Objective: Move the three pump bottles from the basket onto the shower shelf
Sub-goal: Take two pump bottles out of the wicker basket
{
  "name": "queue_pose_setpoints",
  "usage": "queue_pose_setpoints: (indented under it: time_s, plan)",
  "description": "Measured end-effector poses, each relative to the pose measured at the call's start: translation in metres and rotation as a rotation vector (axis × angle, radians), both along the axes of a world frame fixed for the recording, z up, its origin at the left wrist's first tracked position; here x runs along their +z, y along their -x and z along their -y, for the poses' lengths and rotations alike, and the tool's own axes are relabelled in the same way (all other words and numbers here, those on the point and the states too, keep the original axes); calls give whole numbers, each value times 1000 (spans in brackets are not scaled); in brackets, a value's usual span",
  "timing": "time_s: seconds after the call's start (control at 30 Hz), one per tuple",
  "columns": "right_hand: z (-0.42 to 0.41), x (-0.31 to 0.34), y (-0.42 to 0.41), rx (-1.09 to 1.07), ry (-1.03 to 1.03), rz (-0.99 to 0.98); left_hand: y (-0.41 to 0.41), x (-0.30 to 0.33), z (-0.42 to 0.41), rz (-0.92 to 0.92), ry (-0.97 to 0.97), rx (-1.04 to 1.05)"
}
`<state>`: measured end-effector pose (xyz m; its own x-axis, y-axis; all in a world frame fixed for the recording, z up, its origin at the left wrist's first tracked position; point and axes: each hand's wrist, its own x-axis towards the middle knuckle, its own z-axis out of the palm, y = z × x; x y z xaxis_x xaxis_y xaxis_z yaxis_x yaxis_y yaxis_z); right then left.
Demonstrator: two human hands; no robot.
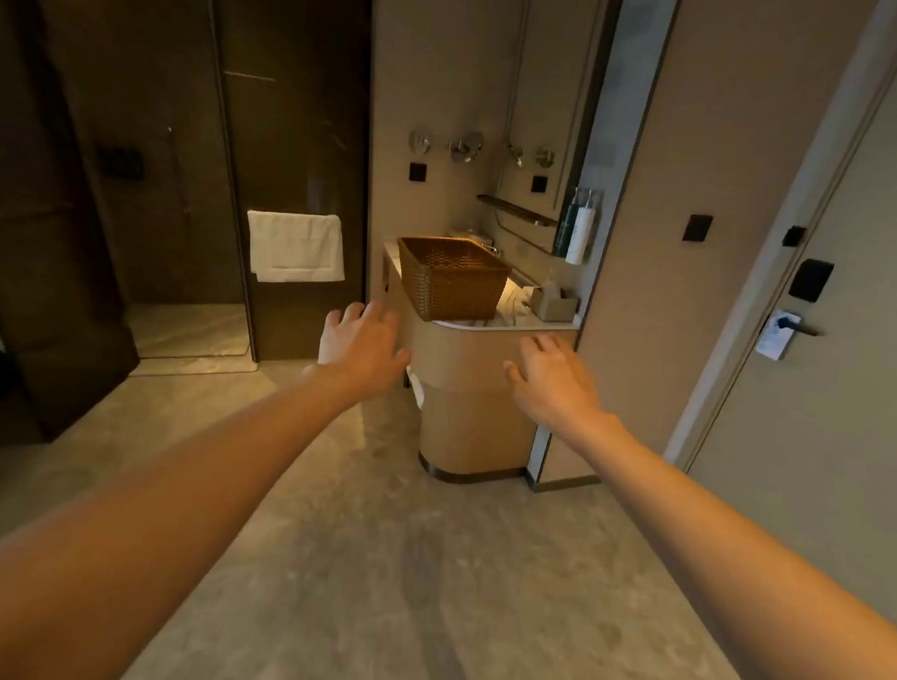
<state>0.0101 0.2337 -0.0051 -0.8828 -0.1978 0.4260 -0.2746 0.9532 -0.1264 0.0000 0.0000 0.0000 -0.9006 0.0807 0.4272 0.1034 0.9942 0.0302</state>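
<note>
- A dim hotel-style bathroom: a glass-walled shower [196, 185] on the left with a white towel [295, 246] hung on its door, a rounded vanity desk [493, 336] straight ahead, a door with a handle on the right.
- The woven basket [454, 278] stands on the near end of the desk; its inside is hidden from this angle, so the pump bottles cannot be seen in it.
- Both arms reach forward. The left hand [361, 349] and right hand [550, 377] are bare, each grip spread apart with fingers splayed, holding nothing.
- The basket lies beyond and between the two hands, above them in the view, still apart from both.
- The step in hand looks like the approach: close on the desk until the basket's inside shows, then take one bottle by its body, not the pump head, keeping it upright.
- Two bottles [577, 227] already stand at the mirror's edge on the right; they look unrelated to the basket.
</note>
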Motion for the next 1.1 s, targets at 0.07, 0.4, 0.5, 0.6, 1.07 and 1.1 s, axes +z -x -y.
queue_pose_setpoints:
  time_s: [0.07, 0.4, 0.5, 0.6, 1.07, 1.1]
  plan:
    - [3, -8, 16, -16, 11, 29, 13, -9, 5, 49, 10, 20]
    - [12, -88, 160, -4, -77, 223, 160, -103, 15, 197, 23, -3]
    - [9, -88, 222, 15, -41, 236, 217, -105, 17, 215, 31, 22]
    - [11, -88, 287, 37, 21, 195, 266, -104, 21, 200, 14, 59]
    - [87, -132, 535, 90, 19, 182, 501, -142, 96, 241, 29, 82]
    - [95, -128, 556, 87, 16, 167, 524, -139, 105, 231, 30, 77]
